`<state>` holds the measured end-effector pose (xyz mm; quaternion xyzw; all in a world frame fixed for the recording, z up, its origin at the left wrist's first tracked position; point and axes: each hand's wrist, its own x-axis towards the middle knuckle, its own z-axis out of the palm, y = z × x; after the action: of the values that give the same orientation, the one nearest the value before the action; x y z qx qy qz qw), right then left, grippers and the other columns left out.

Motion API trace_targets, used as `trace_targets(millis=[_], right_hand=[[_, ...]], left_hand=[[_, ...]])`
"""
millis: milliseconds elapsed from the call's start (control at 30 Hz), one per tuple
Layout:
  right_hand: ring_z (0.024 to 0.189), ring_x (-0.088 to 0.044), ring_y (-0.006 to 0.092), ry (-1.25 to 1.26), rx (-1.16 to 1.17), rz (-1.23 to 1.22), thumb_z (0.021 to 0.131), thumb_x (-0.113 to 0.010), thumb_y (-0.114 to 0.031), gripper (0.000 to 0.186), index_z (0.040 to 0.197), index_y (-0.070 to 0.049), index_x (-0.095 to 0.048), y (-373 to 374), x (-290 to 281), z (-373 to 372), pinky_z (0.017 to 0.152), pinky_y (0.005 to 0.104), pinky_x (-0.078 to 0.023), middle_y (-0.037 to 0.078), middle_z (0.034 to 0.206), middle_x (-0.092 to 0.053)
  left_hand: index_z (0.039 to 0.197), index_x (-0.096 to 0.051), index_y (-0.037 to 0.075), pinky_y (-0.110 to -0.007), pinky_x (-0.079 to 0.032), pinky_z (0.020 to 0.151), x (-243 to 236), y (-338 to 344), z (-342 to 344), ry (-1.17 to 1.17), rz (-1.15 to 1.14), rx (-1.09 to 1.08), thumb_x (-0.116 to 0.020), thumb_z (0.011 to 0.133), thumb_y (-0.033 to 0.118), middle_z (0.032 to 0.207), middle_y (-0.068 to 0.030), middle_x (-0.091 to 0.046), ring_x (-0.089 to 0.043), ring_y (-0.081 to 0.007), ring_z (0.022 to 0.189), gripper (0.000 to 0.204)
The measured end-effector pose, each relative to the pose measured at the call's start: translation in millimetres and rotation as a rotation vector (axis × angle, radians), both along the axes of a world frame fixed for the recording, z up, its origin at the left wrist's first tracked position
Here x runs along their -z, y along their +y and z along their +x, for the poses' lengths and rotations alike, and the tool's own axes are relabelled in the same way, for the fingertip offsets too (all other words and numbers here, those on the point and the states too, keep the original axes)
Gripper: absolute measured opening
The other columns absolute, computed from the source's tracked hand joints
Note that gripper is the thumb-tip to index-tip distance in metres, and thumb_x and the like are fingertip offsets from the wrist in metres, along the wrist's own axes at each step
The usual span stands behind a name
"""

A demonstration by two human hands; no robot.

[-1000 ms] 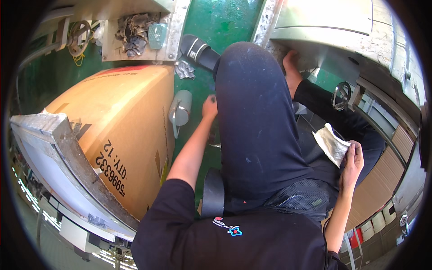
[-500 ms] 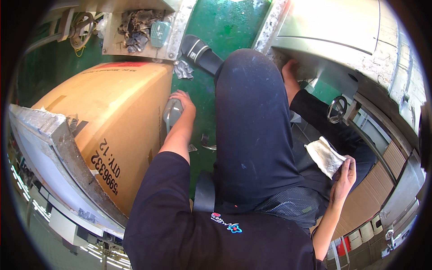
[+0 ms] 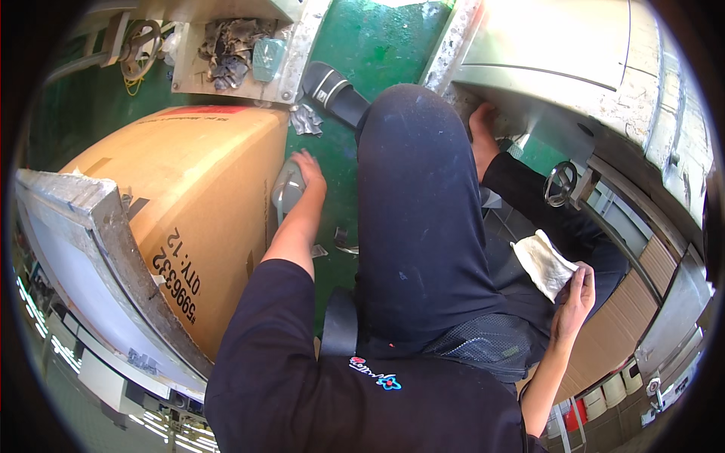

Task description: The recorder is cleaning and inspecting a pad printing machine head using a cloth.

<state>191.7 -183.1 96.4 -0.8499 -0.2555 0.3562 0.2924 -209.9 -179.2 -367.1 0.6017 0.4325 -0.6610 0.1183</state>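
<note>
My left hand (image 3: 308, 171) is beside a grey, rounded plastic-looking object (image 3: 286, 186) on the floor, next to a large cardboard box. Its fingers stretch forward, slightly apart, at the upper edge of this object; I cannot tell whether the palm touches it. The forearm covers part of the object, so its exact kind stays unclear. Over my right thigh, my right hand (image 3: 577, 300) pinches one corner of a folded off-white cloth (image 3: 542, 264) between thumb and fingers. Grey smudges mark the cloth, and most of it extends away from the fingertips.
The cardboard box (image 3: 215, 189) stands close on my left, behind a metal-edged panel (image 3: 98, 219). Crumpled dark rags (image 3: 230, 53) lie on a metal ledge ahead. A pale machine housing (image 3: 544, 45) and a handwheel (image 3: 560, 184) are on the right. Scraps (image 3: 346, 240) lie on the green floor.
My left fingers, curled over the top of the grey object before, now reach out straighter. My right hand keeps its pinch on the cloth. The whole view has shifted slightly.
</note>
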Motion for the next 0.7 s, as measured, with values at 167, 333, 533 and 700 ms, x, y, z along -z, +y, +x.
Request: trace_targets(millis=[167,333,533,700], right_hand=[[0.064,-0.038,0.0004,-0.032,0.04,0.023,0.099,-0.047,-0.019,0.018,0.095,-0.004,-0.055,-9,0,3,0.055,0.0165,-0.028,-0.005,0.077,-0.047],[0.067,-0.039,0.0014,0.007,-0.043,-0.016,0.099,-0.046,-0.019,0.018,0.095,-0.004,-0.055,4,2,-9,0.058,0.0171,-0.03,-0.005,0.079,-0.048],[0.068,-0.039,0.0016,-0.008,-0.022,0.0,0.099,-0.046,-0.019,0.018,0.094,-0.004,-0.055,2,4,-9,0.059,0.017,-0.03,-0.004,0.079,-0.049],[0.068,-0.039,0.0014,-0.022,-0.052,-0.039,0.099,-0.046,-0.018,0.017,0.094,-0.004,-0.055,6,0,-12,0.06,0.0168,-0.029,-0.005,0.079,-0.048]], left_hand=[[0.14,-0.035,0.015,-0.047,-0.036,0.101,-33,34,60,-0.965,0.363,-1.249,-0.059,0.084,0.027,0.143,-0.0185,-0.037,-0.045,-0.0388,0.123,0.062],[0.14,-0.026,0.0,-0.043,-0.036,0.103,6,8,-1,-0.918,1.151,-2.01,-0.064,0.083,0.022,0.139,-0.0299,-0.034,-0.042,-0.0415,0.124,0.072],[0.145,-0.014,0.004,-0.04,-0.031,0.106,9,12,5,-0.987,1.241,-2.165,-0.061,0.087,0.022,0.146,-0.0297,-0.02,-0.035,-0.0398,0.131,0.077],[0.146,-0.01,0.005,-0.041,-0.027,0.109,7,13,-6,-1.025,1.171,-2.366,-0.057,0.09,0.025,0.148,-0.0291,-0.016,-0.027,-0.0373,0.136,0.076]])
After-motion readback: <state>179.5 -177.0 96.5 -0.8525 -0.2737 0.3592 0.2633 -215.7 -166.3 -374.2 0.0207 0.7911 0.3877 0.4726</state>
